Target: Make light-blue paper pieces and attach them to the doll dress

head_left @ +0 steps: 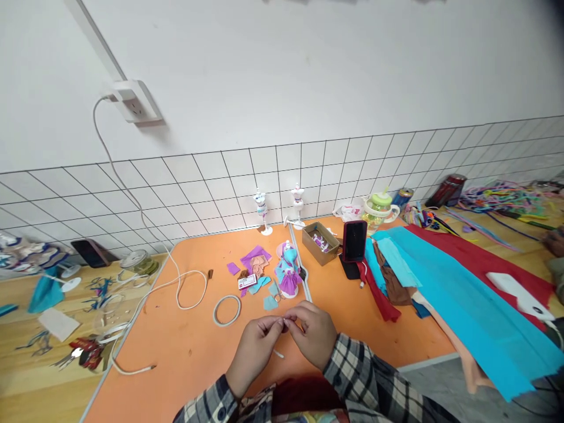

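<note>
My left hand [259,346] and my right hand [312,330] meet over the front of the orange table [185,358]. Thumbs and forefingers are pinched together on something tiny that I cannot make out. Under them lies a short white strip [278,353]. Just beyond my fingers stands a mini dress form [288,271] wearing a blue top and a purple skirt. To its left are purple, pink and blue paper scraps [258,258] with a small white box [247,282] among them. A roll of tape [227,310] rests flat left of my hands.
Two mini dress forms [261,205] stand by the wall. A cardboard box [321,244] holds small purple-white pieces, beside a phone on a stand [355,242]. Blue, red and brown crepe sheets [458,282] cover the right side. A white cable [180,282] crosses the left.
</note>
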Demonstrator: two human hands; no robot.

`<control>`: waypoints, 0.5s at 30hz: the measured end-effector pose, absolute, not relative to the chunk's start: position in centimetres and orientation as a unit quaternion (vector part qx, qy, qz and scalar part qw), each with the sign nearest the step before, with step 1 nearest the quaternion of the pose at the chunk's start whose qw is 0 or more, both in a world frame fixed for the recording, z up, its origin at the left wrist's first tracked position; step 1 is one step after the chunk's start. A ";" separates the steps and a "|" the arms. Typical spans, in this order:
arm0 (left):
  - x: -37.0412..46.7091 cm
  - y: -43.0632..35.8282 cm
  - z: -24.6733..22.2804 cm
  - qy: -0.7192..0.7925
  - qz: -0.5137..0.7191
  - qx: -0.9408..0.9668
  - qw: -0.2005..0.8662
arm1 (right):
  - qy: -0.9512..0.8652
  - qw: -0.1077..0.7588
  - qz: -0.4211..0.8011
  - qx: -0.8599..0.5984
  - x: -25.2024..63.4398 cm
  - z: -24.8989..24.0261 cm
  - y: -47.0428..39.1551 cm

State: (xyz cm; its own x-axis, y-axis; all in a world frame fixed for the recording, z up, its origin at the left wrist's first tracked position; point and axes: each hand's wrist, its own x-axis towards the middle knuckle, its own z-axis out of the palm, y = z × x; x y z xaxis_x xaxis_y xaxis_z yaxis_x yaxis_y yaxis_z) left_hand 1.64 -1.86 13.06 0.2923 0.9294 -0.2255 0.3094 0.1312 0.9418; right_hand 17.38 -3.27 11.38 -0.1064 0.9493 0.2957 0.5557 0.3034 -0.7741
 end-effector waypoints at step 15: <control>2.0 -1.9 13.2 0.452 0.290 0.548 0.641 | -0.752 0.319 0.185 -0.547 18.3 11.2 -2.2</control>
